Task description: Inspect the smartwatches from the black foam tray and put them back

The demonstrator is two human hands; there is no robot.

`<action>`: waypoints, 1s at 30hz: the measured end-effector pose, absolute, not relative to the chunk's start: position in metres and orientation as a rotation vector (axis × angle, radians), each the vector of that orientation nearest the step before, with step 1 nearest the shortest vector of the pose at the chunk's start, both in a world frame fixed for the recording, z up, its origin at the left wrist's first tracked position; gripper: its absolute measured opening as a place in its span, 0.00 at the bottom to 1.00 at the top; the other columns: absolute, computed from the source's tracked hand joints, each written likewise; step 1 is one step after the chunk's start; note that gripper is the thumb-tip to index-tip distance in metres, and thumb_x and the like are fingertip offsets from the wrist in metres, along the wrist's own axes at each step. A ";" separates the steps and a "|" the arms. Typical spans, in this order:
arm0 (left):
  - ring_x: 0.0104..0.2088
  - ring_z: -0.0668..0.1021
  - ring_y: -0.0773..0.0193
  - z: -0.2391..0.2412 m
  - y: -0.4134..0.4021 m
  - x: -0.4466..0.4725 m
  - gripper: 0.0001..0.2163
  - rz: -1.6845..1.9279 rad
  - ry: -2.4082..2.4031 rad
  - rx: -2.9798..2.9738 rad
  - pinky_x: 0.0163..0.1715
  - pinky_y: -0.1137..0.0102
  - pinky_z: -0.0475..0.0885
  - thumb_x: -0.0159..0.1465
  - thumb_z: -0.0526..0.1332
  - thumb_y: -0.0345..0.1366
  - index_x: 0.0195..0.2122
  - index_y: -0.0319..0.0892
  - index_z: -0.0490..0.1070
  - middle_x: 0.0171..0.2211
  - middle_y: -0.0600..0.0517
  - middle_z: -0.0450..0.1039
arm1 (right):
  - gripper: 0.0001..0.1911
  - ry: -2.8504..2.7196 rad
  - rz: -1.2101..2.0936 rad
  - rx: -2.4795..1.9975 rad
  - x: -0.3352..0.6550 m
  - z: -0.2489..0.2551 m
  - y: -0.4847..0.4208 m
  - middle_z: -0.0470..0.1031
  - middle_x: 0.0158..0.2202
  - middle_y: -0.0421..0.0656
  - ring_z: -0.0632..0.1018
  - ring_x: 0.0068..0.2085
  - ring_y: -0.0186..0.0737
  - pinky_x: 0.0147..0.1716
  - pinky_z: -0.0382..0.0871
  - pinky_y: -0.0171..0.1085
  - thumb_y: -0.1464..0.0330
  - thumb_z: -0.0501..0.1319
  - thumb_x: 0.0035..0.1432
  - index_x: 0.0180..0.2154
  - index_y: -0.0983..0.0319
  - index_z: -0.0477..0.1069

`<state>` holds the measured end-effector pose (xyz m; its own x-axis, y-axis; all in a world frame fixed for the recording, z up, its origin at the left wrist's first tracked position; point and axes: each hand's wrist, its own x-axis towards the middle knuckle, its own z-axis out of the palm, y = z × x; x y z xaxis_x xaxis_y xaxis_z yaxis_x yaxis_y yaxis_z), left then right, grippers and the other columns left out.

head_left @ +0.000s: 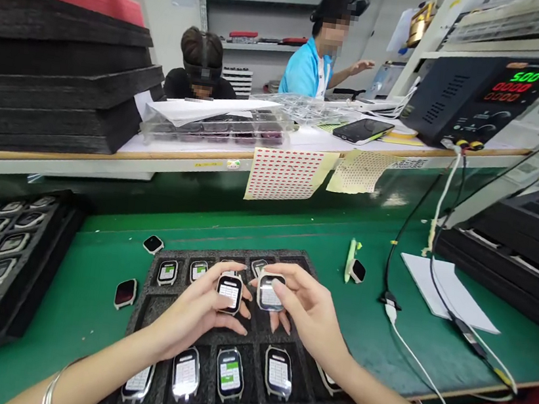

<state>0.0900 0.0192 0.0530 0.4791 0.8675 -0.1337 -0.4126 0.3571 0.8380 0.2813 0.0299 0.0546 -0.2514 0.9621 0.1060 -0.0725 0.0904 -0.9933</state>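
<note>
My left hand (196, 308) is closed round a smartwatch body (229, 291) with a lit screen, held over a black foam tray (148, 295). My right hand (307, 310) pinches a second smartwatch body (269, 291) beside the first. Both watches hover above the tray's upper rows. The tray holds several more watch bodies in its pockets, such as one (230, 372) in the row below my hands.
Another foam tray (24, 292) of watches lies at the left. Loose watch bodies (125, 292) (153, 244) (357, 270) lie on the green mat. Cables (399, 325), white paper (446, 291) and a power supply (482, 97) are at the right. Two people sit behind the shelf.
</note>
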 end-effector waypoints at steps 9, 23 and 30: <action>0.33 0.73 0.63 0.043 0.021 0.093 0.14 1.013 0.708 1.155 0.30 0.70 0.72 0.66 0.56 0.37 0.52 0.44 0.63 0.34 0.49 0.69 | 0.12 -1.422 1.330 -0.918 0.284 0.060 0.019 0.74 0.29 0.42 0.75 0.20 0.34 0.15 0.64 0.29 0.62 0.58 0.61 0.44 0.61 0.69; 0.43 0.75 0.57 0.049 0.008 0.091 0.20 0.965 0.647 1.086 0.43 0.60 0.73 0.64 0.56 0.30 0.57 0.47 0.57 0.43 0.47 0.70 | 0.12 -1.380 1.336 -0.961 0.280 0.068 0.009 0.74 0.29 0.42 0.68 0.18 0.28 0.16 0.66 0.30 0.65 0.64 0.56 0.42 0.60 0.70; 0.37 0.76 0.61 0.053 0.008 0.095 0.15 0.970 0.677 1.050 0.35 0.68 0.75 0.65 0.57 0.36 0.53 0.45 0.62 0.36 0.49 0.70 | 0.30 -1.442 1.672 -0.626 0.291 0.109 -0.052 0.73 0.45 0.51 0.79 0.36 0.45 0.29 0.75 0.38 0.56 0.62 0.56 0.58 0.49 0.56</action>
<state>0.0948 0.0076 0.0531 0.4350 0.9003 -0.0163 -0.3259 0.1743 0.9292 0.2907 -0.0524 0.1092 -0.5387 0.8307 0.1404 -0.2612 -0.0062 -0.9653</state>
